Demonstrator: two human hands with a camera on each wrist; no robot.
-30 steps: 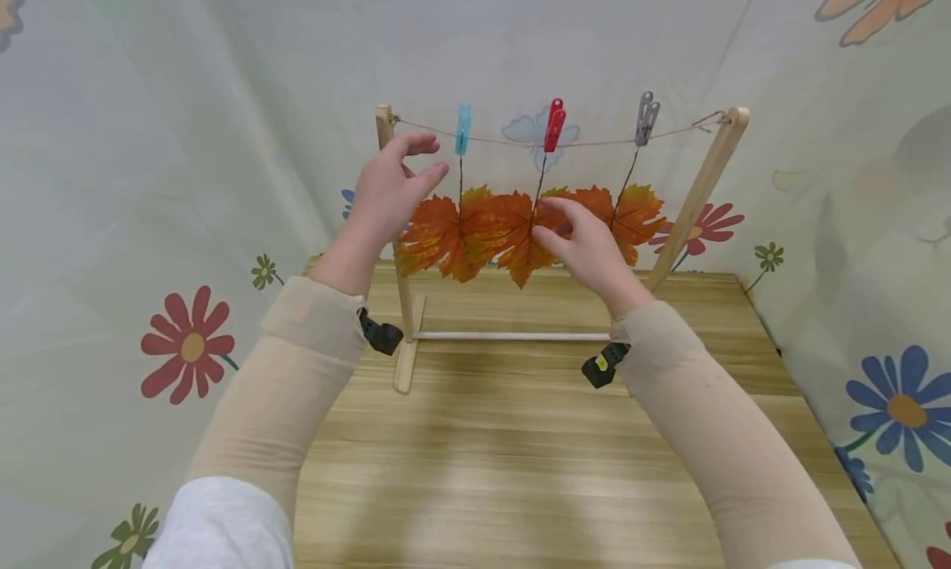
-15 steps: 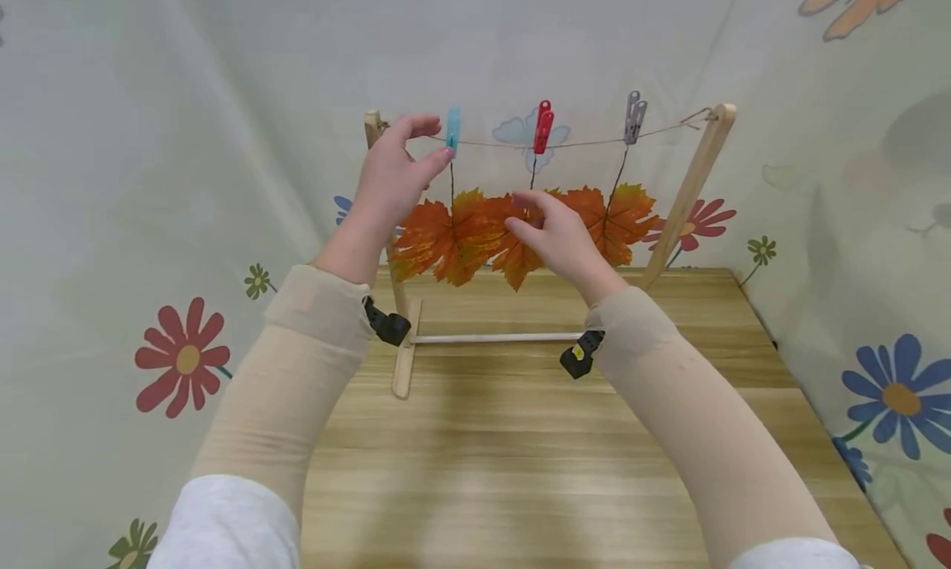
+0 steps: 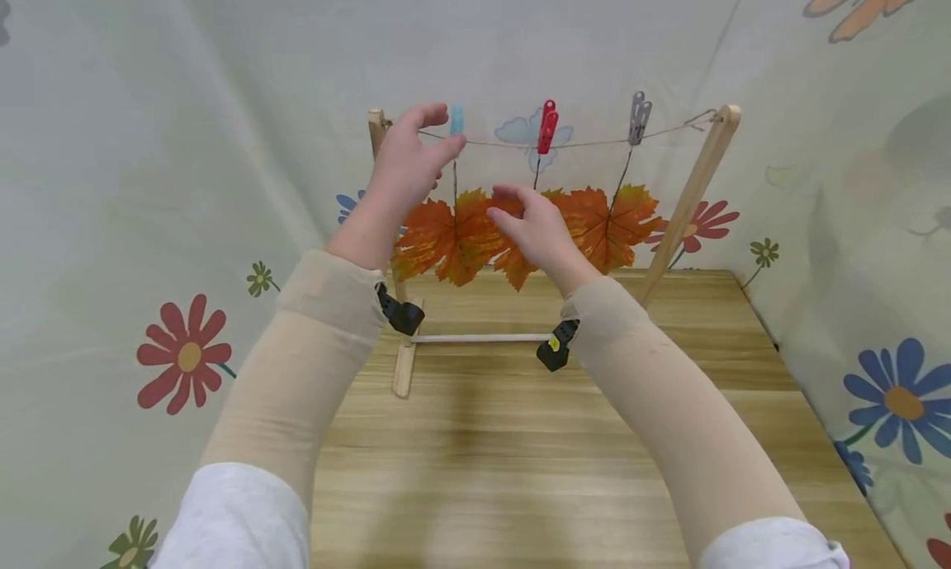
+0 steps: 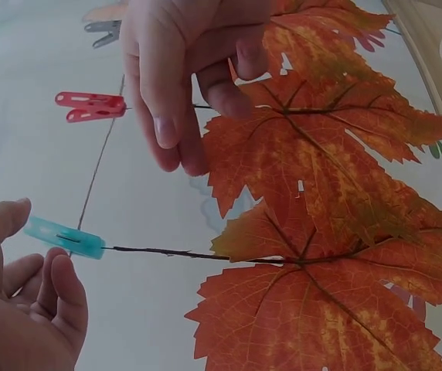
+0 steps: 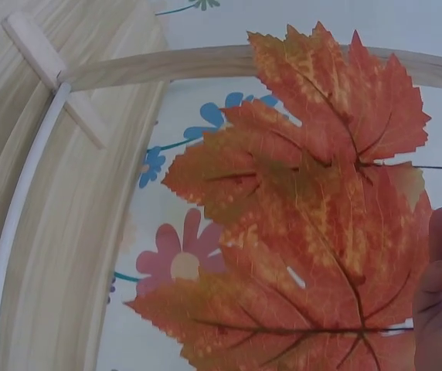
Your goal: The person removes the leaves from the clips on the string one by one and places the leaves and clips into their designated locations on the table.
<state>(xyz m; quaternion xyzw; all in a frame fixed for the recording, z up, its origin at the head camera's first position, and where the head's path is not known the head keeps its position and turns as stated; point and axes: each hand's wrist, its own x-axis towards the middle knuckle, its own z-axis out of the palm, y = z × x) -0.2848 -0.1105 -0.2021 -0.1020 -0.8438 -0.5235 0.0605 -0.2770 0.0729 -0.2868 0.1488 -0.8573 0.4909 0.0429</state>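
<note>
My left hand (image 3: 409, 156) is at the light blue clothespin (image 4: 65, 237) at the left of the string, thumb and fingers apart on either side of it. This clothespin holds the dark stem of an orange artificial maple leaf (image 4: 321, 309). My right hand (image 3: 538, 226) hovers in front of the middle leaf (image 5: 314, 255), fingers loosely bent and nothing between them. A red clothespin (image 3: 547, 127) and a grey clothespin (image 3: 640, 119) clip the other leaf stems to the string. Part of the middle leaf is hidden behind my right hand in the head view.
The string (image 3: 594, 144) is tied between two wooden posts, the right post (image 3: 691, 197) leaning outward. A white rod (image 3: 483, 338) joins the stand's feet above the wood-grain table (image 3: 475, 470). A flower-printed cloth (image 3: 223, 98) hangs behind and at both sides.
My left hand has moved right and slightly up to the light blue clothespin. My right hand has shifted left across the middle leaf. The clothespins and leaves hang as before.
</note>
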